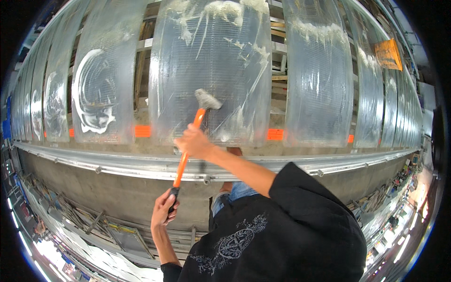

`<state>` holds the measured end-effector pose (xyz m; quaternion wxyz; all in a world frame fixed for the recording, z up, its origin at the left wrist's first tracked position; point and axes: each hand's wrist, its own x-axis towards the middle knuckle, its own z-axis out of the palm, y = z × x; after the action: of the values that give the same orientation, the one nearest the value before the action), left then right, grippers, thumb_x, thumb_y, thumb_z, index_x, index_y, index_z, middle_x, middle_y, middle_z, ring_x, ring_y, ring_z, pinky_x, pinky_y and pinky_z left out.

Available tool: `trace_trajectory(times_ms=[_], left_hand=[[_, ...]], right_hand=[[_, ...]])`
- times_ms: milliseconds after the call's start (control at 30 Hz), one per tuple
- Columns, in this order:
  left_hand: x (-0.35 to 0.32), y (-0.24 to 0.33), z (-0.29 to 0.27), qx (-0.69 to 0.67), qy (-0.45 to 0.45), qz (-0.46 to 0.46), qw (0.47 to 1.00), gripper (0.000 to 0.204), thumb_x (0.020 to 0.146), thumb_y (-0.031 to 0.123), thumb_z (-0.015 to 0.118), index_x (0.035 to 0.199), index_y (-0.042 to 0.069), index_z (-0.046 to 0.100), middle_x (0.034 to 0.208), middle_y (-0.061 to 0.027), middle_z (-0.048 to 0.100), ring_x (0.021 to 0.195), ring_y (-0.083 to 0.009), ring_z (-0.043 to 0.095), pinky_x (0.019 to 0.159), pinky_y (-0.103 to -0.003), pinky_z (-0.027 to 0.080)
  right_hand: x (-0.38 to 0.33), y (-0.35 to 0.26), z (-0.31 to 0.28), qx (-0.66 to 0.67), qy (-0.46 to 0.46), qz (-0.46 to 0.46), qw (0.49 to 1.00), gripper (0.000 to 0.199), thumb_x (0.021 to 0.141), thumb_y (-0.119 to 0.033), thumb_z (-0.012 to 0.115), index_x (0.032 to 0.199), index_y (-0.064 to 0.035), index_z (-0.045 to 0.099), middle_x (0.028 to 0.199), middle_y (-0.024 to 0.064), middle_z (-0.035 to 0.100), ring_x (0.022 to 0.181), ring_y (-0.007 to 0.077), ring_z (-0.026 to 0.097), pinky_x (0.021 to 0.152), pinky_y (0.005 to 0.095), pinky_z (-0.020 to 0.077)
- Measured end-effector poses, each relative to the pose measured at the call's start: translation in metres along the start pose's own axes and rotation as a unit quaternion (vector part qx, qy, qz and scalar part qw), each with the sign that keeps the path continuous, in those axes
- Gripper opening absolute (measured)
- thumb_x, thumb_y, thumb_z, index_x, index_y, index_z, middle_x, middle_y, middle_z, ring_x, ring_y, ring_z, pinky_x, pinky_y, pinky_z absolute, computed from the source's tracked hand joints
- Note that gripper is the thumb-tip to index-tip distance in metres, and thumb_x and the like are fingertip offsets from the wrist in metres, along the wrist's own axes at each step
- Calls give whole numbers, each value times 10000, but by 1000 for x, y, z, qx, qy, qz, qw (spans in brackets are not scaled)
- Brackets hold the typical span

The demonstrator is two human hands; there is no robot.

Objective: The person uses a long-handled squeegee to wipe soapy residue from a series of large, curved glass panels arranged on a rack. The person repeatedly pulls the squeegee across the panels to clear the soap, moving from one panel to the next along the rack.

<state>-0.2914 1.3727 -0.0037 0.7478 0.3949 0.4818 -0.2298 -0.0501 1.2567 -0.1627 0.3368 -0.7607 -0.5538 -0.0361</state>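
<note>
I hold a long orange-handled tool (188,152) with both hands. My left hand (164,209) grips the dark lower end of the handle. My right hand (194,142) is wrapped around the handle higher up. The tool's grey head (207,99) rests against a clear plastic-covered mesh panel (221,56) straight ahead, in an area smeared with white residue. My right arm, in a black sleeve, reaches in from the lower right.
Several more plastic-covered panels stand side by side; the one at the left (96,94) has a thick white smear. A metal rail (117,164) runs across below them, with a concrete ledge (103,188) beneath. Orange strips (142,130) mark the panel bases. An orange sign (388,54) hangs at the upper right.
</note>
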Motion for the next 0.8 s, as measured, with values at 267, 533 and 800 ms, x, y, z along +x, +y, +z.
trace_trajectory(times_ms=[267,533,800], left_hand=[[19,3,58,20,-29,28,999,463,1050,257,602,1484,120,520,720,26,513,438,-21,370,374,-196,277],[-76,-95,-40,-49,71,30,996,370,1057,283,577,1388,118,559,716,26,504,429,-19,371,354,-184,270],[-33,-17,-49,32,63,15,997,362,1054,274,581,1382,121,560,712,27,509,426,-18,370,351,-183,264]], right_hand=[[-18,28,-38,4,22,53,998,139,821,-162,688,704,-133,618,572,-2,536,623,192,518,706,379,391],[-6,-116,42,96,-162,-39,981,167,782,-209,667,650,-180,570,620,-7,578,718,195,612,799,378,412],[21,-63,61,28,-69,11,997,140,814,-202,661,693,-166,601,620,-11,574,710,194,606,791,385,435]])
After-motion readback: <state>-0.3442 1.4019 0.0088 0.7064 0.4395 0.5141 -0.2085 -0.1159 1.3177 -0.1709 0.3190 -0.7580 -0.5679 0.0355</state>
